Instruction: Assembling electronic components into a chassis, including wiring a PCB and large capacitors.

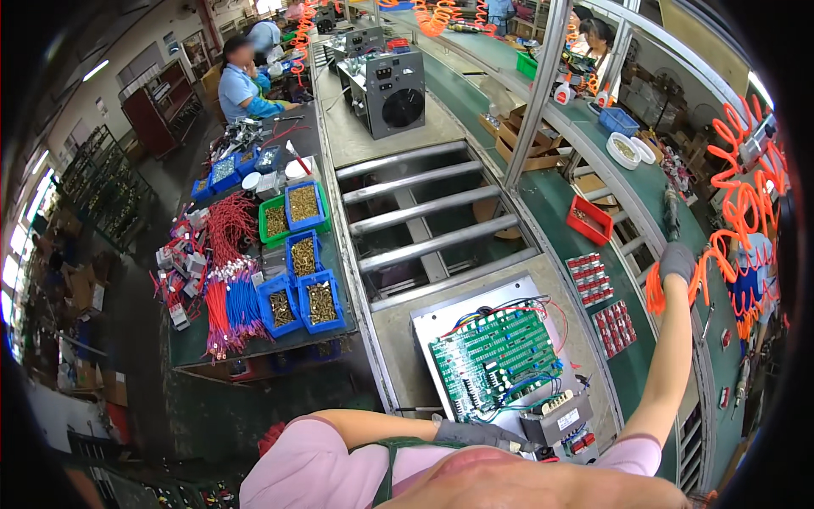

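Note:
My left hand (485, 435), in a grey glove, lies low in front of me at the near edge of a metal panel (430, 327). Its fingers point right, beside a boxy transformer (555, 420); they are partly hidden, so their grip is unclear. The panel carries a green circuit board (500, 360) with coloured wires along its edges. My right arm stretches out to the right. On the green side bench, my gloved right hand (677, 261) is closed around the near end of a dark, slim power screwdriver (671, 212). Orange coiled hose (655, 290) hangs by that wrist.
Left, a bench holds blue bins of brass fasteners (322, 304), red and blue wire bundles (227, 310) and a green tray (273, 219). Metal rollers (424, 199) lie ahead, before a finished-looking grey case (394, 93). Red part packs (589, 280) and a red bin (589, 220) sit right. A co-worker (242, 81) sits far left.

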`<state>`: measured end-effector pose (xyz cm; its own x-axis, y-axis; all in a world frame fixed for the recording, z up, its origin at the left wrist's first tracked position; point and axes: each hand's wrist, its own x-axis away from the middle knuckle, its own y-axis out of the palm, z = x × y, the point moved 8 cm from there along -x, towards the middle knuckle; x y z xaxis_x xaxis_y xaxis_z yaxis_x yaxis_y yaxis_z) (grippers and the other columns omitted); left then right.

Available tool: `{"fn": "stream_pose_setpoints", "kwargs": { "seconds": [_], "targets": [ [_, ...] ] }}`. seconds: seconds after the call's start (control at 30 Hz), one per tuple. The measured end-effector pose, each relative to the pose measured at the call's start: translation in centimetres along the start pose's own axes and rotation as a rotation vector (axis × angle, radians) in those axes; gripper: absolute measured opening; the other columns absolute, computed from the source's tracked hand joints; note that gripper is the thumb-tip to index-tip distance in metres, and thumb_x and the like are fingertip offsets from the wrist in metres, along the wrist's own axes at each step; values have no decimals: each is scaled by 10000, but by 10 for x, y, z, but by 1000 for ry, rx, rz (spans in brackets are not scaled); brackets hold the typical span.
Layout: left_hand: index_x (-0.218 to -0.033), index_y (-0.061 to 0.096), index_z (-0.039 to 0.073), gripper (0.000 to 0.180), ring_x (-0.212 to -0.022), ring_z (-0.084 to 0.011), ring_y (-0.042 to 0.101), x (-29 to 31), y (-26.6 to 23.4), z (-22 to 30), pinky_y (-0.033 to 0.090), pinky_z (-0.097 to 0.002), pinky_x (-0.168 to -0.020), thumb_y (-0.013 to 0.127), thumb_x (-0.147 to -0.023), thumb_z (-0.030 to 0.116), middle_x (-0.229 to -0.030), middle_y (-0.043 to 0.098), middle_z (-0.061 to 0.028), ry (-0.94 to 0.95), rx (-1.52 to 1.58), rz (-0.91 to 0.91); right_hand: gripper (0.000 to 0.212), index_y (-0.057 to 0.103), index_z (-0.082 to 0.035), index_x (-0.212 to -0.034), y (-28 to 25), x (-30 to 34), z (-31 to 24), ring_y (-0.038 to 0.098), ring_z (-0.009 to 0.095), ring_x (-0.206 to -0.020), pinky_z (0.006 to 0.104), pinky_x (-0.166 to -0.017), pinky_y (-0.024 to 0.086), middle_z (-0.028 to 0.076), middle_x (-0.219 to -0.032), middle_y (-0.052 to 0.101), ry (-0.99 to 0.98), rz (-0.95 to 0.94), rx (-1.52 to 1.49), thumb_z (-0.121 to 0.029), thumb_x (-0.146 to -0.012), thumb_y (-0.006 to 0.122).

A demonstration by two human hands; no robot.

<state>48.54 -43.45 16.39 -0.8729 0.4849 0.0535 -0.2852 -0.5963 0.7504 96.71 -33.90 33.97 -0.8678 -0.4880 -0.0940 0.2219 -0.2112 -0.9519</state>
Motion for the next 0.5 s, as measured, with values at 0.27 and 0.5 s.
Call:
{"fn": "stream_pose_setpoints", "kwargs": {
  "seconds": [0.27,0.5],
  "targets": [
    [-1434,360,69,571,-1124,-246,555,0,9,4,456,-380,-989,517,-965,355,-1237,552,-137,-14,159,-15,417,506,3,-1201,39,-32,44,556,423,-1129,468,-958,446,288,-1188,575,231,163,-430,-252,-873,551],
    [-1446,360,133,616,-1077,-195,559,-5,5,-3,452,-350,-968,419,-968,516,-1168,548,-87,67,-176,132,494,562,1,-1207,46,39,62,594,229,-780,380,-706,460,148,-934,639,43,-16,-885,-335,-847,606]
  ]
}}
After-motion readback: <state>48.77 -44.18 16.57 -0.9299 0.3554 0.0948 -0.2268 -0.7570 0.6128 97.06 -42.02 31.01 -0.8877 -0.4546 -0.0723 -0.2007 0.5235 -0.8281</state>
